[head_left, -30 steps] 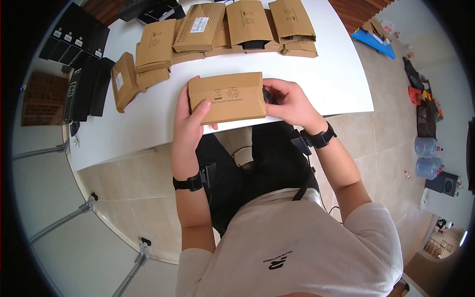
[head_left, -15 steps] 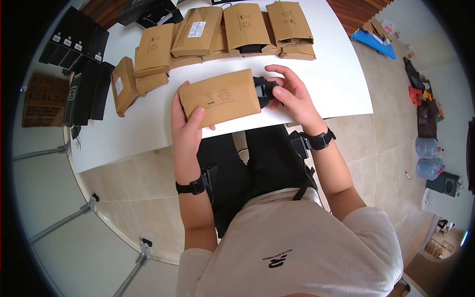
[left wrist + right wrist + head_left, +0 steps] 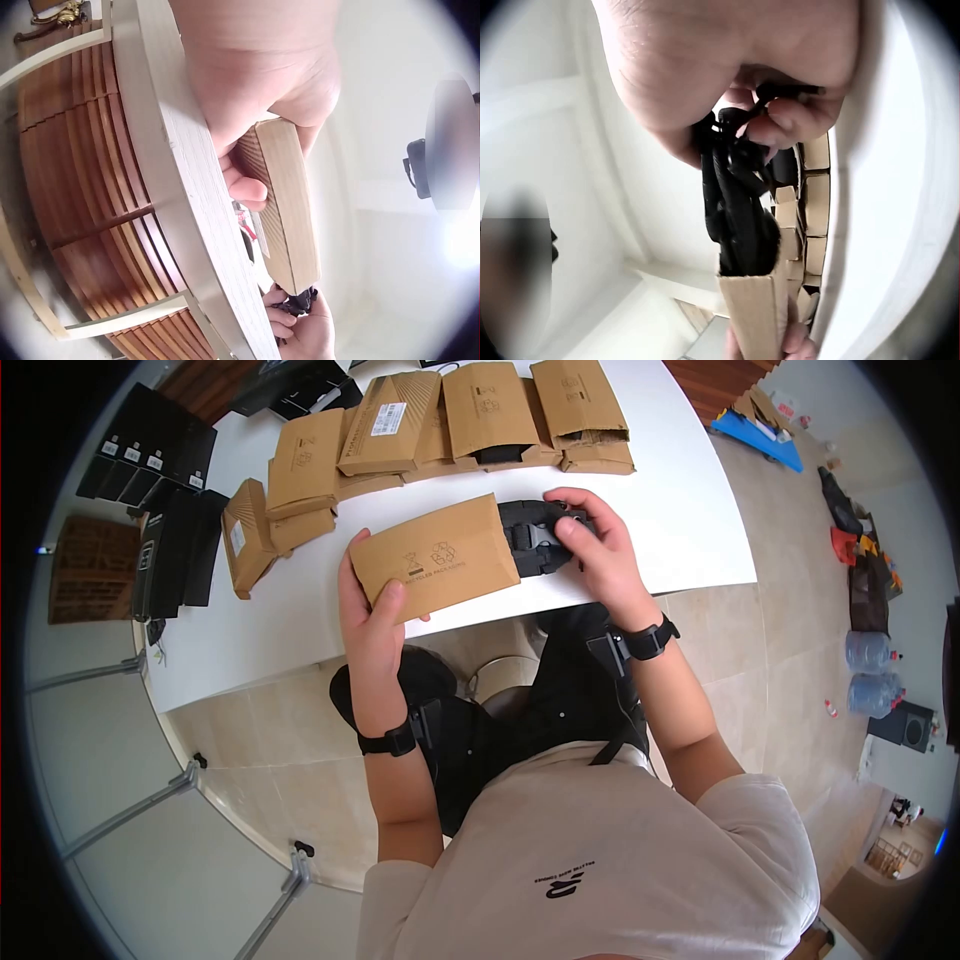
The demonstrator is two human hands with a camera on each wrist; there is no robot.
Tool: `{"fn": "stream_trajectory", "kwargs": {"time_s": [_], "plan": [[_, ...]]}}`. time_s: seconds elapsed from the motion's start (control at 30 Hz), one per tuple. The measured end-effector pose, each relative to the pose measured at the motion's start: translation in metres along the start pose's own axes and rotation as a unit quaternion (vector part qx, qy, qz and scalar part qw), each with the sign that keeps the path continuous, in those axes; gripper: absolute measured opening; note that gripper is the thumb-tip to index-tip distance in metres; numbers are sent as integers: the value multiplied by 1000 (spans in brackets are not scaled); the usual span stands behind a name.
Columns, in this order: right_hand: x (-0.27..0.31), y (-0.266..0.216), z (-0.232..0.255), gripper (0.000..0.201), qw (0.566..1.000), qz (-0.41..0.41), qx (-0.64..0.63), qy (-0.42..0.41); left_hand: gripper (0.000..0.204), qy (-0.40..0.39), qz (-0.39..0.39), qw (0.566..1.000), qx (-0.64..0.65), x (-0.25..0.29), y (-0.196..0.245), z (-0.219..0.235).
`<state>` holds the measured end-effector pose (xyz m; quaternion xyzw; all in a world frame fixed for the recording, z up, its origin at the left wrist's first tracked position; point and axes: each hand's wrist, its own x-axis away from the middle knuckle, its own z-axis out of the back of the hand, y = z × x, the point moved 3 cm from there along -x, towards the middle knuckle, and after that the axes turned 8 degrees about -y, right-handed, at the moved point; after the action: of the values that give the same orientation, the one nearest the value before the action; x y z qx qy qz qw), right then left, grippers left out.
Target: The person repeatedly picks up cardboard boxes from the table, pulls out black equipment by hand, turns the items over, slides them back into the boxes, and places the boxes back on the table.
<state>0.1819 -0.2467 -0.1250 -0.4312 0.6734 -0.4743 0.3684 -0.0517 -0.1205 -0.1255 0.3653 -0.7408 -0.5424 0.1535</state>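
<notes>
My left hand [image 3: 374, 605] grips a small brown cardboard box [image 3: 435, 560], its thumb across the printed top face and its fingers underneath. From the box's open right end sticks a bundle of black straps with a grey buckle-like part [image 3: 530, 538]. My right hand [image 3: 603, 550] pinches the outer end of that bundle between thumb and fingers. In the right wrist view the black straps [image 3: 739, 202] run down into the box's mouth [image 3: 746, 279], their inner end hidden. Striped print covers the box's underside [image 3: 274, 217] in the left wrist view.
Several brown boxes [image 3: 487, 405] lie in a row along the far side of the white table [image 3: 690, 530], some stacked. One brown box [image 3: 247, 535] leans at the left. Black boxes [image 3: 180, 550] stand at the left edge. The table's front edge runs below my hands.
The black strap bundle has come out of the box's right end, held by my right hand. My left hand and the box have shifted left, and the box has tilted.
</notes>
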Motion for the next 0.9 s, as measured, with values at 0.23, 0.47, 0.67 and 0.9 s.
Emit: {"fn": "stream_trajectory", "kwargs": {"time_s": [0.23,0.47,0.67,0.9], "plan": [[2,-14,-9,46,998,17,56,-36,60,-8,-6,1000,15,-1,1,-1],[-3,-2,21,29,967,10,-252,47,56,13,-10,997,70,-3,0,8],[-6,-11,17,30,940,1,-316,127,49,34,-21,995,91,-3,-4,14],[-3,-4,16,30,968,47,-230,84,53,43,16,997,69,-4,-3,6]]}}
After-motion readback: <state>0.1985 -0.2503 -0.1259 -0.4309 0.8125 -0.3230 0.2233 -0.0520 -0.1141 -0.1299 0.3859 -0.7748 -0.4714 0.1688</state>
